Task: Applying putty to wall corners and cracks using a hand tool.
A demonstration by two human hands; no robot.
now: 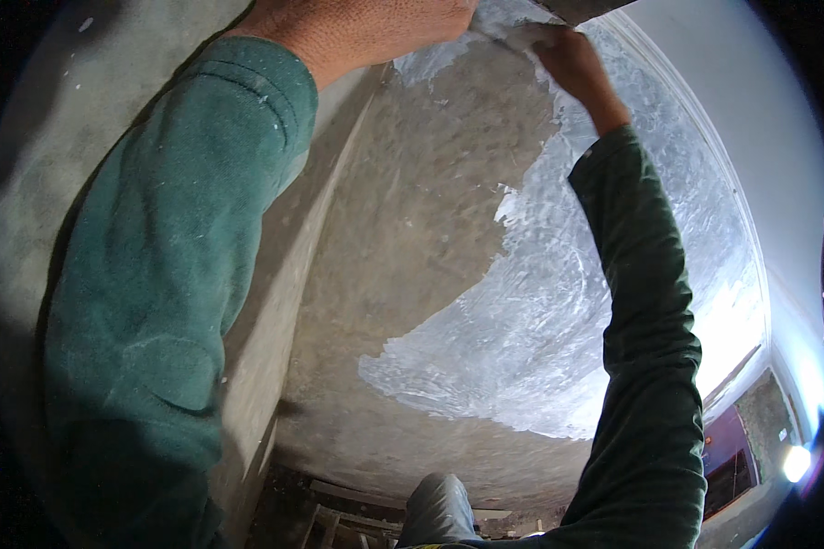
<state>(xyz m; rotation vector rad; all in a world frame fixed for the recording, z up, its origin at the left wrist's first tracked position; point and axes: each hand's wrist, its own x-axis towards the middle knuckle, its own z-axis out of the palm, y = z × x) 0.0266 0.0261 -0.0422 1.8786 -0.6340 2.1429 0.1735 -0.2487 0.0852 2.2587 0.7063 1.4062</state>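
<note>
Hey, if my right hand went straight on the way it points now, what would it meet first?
Probably the white coating on the wall, near the picture's top edge; your right hand is blurred and depth is unclear.

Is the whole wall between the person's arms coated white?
No, beside the white coating a broad stretch of uncoated brown-grey wall shows.
</note>
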